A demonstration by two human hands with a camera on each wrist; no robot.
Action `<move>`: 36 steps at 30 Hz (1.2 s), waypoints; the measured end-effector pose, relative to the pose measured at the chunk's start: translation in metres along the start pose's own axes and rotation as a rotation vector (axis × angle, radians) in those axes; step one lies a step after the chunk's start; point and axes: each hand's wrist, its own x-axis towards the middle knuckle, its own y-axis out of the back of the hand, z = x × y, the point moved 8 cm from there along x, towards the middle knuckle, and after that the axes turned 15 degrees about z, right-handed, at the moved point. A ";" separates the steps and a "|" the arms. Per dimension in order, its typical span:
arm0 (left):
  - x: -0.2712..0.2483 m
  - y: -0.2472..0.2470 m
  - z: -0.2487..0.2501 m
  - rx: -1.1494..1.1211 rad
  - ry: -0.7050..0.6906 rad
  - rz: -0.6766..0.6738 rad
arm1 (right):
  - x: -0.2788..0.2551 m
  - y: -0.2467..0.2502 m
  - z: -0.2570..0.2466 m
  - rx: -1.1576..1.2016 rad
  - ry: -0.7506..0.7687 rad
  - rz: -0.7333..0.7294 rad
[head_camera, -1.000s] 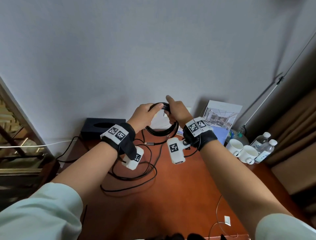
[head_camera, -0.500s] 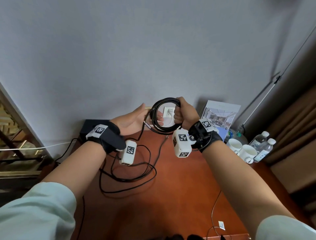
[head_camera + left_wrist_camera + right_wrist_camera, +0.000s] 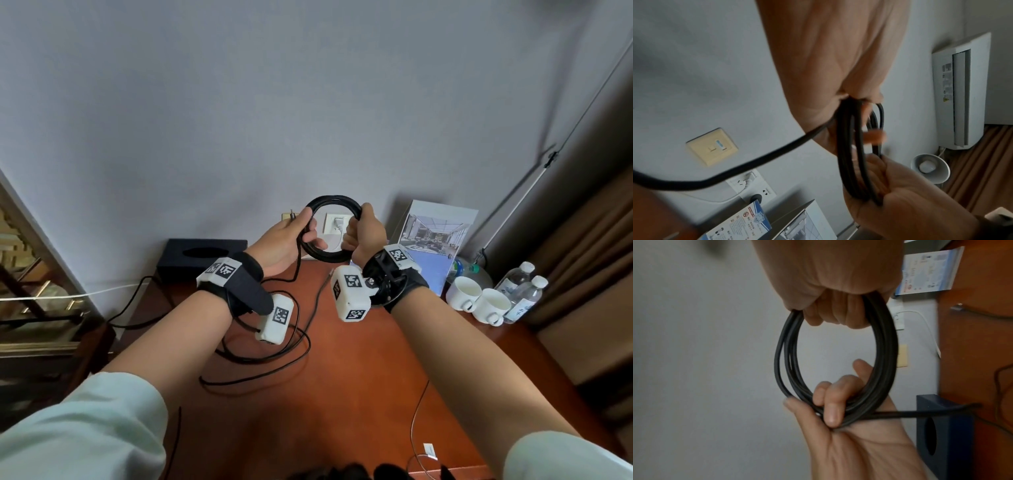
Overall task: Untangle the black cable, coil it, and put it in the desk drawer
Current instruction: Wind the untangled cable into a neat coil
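Note:
The black cable [image 3: 334,199] is partly wound into a round coil held upright in front of the wall. My left hand [image 3: 303,228] grips the coil's left side, thumb over the strands and fingers curled through the ring. My right hand [image 3: 358,228] is a fist round the coil's right side. In the right wrist view the coil [image 3: 785,353] hangs from my right hand [image 3: 834,280], with my left hand [image 3: 838,426] clasping its far side. A loose tail [image 3: 260,359] drops from my left hand and lies in loops on the desk [image 3: 359,394]. No drawer is in view.
A black tissue box [image 3: 202,255] stands at the back left by the wall. A picture stand [image 3: 433,236], two white cups [image 3: 479,299] and water bottles [image 3: 524,294] fill the back right. A thin white wire [image 3: 419,411] lies near the front edge.
The coil has risen and turned upright. My left hand, open beside it half a second ago, now grips its left side. My right hand has kept its hold.

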 end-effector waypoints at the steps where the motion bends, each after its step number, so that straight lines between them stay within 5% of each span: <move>1: 0.001 0.000 0.001 -0.011 -0.015 0.043 | -0.004 -0.002 -0.003 -0.013 0.026 -0.013; 7: 0.004 0.006 0.015 0.135 -0.096 0.213 | -0.013 -0.014 -0.005 -0.087 0.078 -0.184; 16: 0.001 0.005 0.016 0.725 -0.171 0.020 | -0.027 -0.030 -0.025 -0.787 0.355 -0.414; 23: -0.012 -0.009 0.019 1.193 -0.173 -0.069 | -0.030 -0.034 -0.002 -1.038 0.452 -0.484; 36: -0.010 -0.015 0.021 1.246 -0.162 -0.137 | -0.021 -0.030 0.010 -0.872 0.360 -0.610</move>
